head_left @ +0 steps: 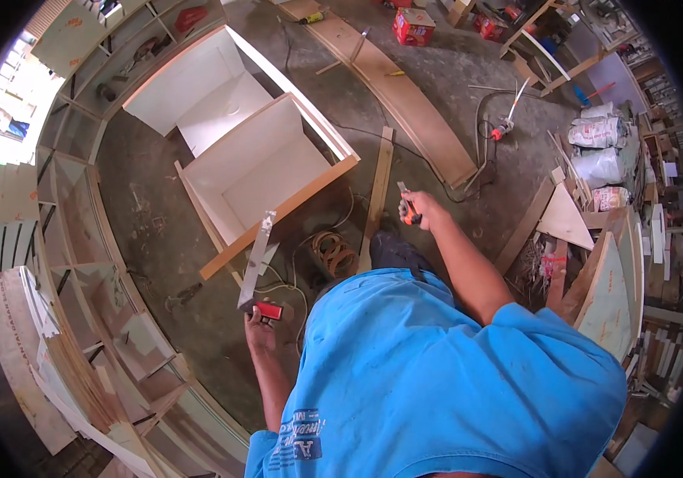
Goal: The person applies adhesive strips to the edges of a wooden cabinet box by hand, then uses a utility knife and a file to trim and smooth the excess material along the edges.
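Note:
My left hand [259,331] is closed round a red-and-black tool with a long flat metal blade [256,259]. I cannot tell whether it is a square or a tape measure. The blade points away from me, its far end over the near edge of a white-lined wooden cabinet [266,163] on the floor. In my right hand [429,210] I grip an orange-and-black-handled tool [412,213] with a short flat metal tip; its exact kind is unclear. That hand is right of the cabinet, next to a narrow plank [380,174] and apart from both.
A coil [333,253] lies near my legs, with cables across the floor. A long wide board [409,107] stretches beyond my right hand. Wooden frames [130,319] line the left. Wood offcuts [566,213], filled sacks [599,166] and a red box [414,28] are to the right and far side.

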The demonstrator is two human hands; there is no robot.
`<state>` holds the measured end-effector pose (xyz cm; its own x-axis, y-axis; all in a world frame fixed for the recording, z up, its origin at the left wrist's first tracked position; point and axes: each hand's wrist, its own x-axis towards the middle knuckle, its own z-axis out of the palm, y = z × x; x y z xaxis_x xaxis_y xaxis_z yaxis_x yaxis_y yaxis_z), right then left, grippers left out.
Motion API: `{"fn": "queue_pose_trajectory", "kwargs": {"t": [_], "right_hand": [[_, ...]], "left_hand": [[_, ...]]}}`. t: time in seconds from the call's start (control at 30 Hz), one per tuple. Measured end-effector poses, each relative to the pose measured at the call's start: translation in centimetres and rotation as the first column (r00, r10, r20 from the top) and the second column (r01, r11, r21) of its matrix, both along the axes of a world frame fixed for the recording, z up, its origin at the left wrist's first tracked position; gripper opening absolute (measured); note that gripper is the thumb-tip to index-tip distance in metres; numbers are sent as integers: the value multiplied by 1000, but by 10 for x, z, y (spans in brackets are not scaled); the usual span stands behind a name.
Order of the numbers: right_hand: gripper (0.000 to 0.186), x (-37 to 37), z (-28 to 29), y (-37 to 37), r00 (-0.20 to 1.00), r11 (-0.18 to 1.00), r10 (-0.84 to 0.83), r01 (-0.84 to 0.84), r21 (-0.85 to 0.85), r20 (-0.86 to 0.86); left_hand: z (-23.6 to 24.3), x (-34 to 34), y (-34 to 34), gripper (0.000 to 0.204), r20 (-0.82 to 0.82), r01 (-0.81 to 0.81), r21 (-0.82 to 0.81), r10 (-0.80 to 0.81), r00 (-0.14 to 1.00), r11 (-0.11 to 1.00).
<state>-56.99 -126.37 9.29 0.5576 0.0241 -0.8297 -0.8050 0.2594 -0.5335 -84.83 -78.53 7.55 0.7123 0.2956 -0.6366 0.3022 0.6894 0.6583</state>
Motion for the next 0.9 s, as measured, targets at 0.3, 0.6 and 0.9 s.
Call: {"fn": "queue_pose_trajectory", "kwargs": {"t": [0.3, 0.6, 0.9], "right_hand": [[14, 149, -116, 50, 934, 966, -66, 147, 210, -352], [14, 249, -154, 64, 835, 993, 76, -11, 121, -545], [22, 229, -132, 133, 870, 993, -87, 117, 31, -486]], "left_hand": [[0, 18, -84, 32, -261, -163, 28, 164, 951, 986], [62, 22, -190, 35, -479, -461, 132, 464, 745, 877], [58, 36, -240, 31, -603, -482, 139, 460, 652, 865]]}}
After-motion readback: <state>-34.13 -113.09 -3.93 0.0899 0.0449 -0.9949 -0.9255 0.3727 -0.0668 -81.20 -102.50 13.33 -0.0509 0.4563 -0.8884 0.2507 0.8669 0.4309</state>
